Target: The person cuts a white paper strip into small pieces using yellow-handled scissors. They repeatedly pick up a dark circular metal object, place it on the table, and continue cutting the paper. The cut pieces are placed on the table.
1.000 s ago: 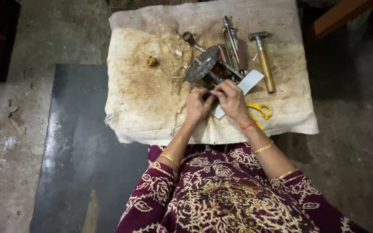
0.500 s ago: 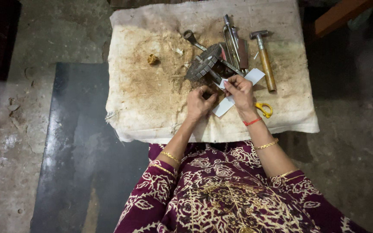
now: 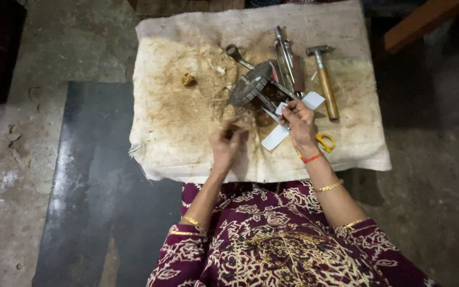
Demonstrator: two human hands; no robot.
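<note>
Left hand (image 3: 228, 144) withdrawn, loosely curled, right hand (image 3: 298, 123) pinching white strip (image 3: 292, 120), lying diagonally.

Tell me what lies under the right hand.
Under the right hand lie a white paper strip and yellow-handled scissors on the stained cloth. The scissors' blades are covered.

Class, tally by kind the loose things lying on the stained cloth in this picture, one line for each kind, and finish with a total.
Wooden-handled hammer: 1
Metal spanner: 1
Round dark metal toothed block: 1
Yellow-handled scissors: 1
White paper strip: 1
Small yellowish lump: 1
Bundle of long metal tools: 1, pieces inside too close to separate
Total: 7
</note>
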